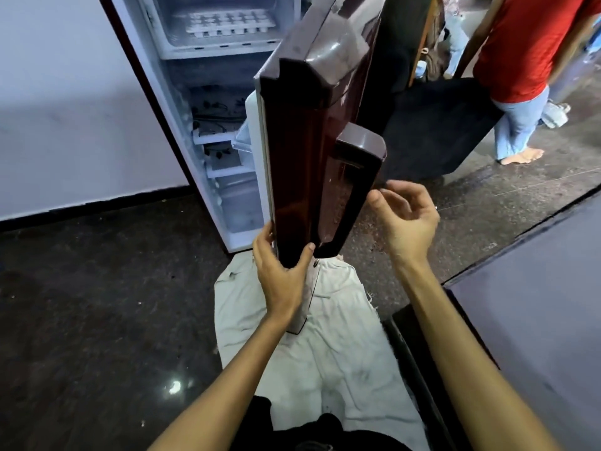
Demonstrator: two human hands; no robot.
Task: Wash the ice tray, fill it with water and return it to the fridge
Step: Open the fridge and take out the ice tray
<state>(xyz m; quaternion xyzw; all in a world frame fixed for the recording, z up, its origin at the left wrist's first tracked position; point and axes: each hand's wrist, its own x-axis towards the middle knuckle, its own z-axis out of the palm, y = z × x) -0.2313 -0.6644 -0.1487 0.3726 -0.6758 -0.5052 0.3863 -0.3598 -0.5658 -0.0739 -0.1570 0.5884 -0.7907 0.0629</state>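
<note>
The fridge door (302, 157) edge is being gripped by the left hand (281, 271); the right hand (406, 219) is being held loosely curled, empty; the ice tray (229, 24) is being partly hidden by frost.

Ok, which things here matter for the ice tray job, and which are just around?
Job:
white plastic ice tray in the freezer compartment
dark maroon fridge door, left hand gripping its edge
right hand, open beside the door handle

Just around:
white cloth on the floor
bystander in red shirt
</note>
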